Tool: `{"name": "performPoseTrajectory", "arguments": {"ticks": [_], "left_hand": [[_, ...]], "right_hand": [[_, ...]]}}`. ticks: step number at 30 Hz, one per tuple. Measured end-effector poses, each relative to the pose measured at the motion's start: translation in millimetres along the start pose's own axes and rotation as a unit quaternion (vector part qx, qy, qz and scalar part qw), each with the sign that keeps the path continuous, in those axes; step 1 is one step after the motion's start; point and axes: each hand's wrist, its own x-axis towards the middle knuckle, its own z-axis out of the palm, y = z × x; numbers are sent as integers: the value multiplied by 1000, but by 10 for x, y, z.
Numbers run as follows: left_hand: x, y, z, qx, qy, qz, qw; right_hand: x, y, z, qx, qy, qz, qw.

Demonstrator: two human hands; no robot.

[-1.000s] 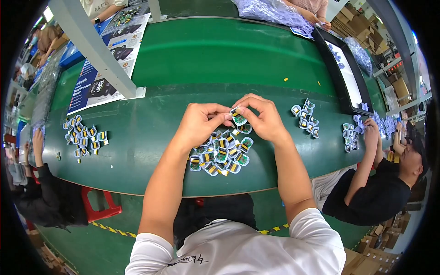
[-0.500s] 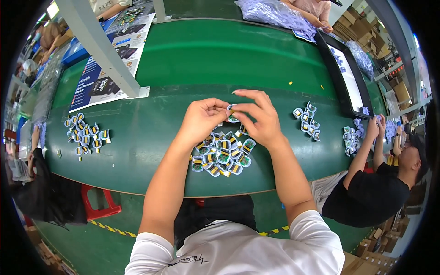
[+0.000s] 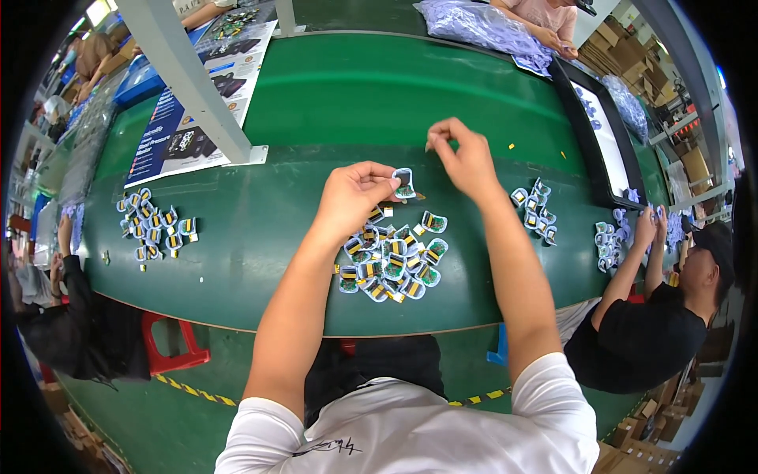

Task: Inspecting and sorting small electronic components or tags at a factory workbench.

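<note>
Between the thumb and fingers of my left hand (image 3: pixel 351 197) is a small pale-blue plastic housing (image 3: pixel 403 183), tilted up, with a dark part and a green circuit board inside. My right hand (image 3: pixel 462 154) is raised to the right of it, apart from it, fingers curled together at the tips; whatever they may pinch is too small to make out. Below both hands lies a pile of similar housings (image 3: pixel 392 261), with green boards and black-and-yellow parts. One housing (image 3: pixel 433 222) rests at the pile's upper right edge.
More housings lie in groups at the left (image 3: pixel 150 225) and right (image 3: pixel 537 212). Tiny yellow scraps (image 3: pixel 511 146) dot the green bench (image 3: pixel 347 87). A grey metal post (image 3: pixel 189 79) rises over a printed sheet (image 3: pixel 178 146). A black-framed tray (image 3: pixel 604 170) and a co-worker (image 3: pixel 655 308) are at right.
My right hand has come away from the housing, moving up and to the right. My left hand keeps the housing, now more plainly in view.
</note>
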Motion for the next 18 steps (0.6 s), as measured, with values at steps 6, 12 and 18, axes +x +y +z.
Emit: {"name": "performPoseTrajectory", "arguments": {"ticks": [6, 12, 18], "left_hand": [[40, -3, -20, -71, 34, 0, 997], [42, 24, -78, -126, 44, -3, 991], [52, -27, -83, -142, 43, -11, 989]], "right_hand": [[56, 632, -73, -348, -82, 51, 932], [-270, -353, -160, -126, -39, -115, 985], [-540, -489, 24, 27, -77, -112, 990]]}}
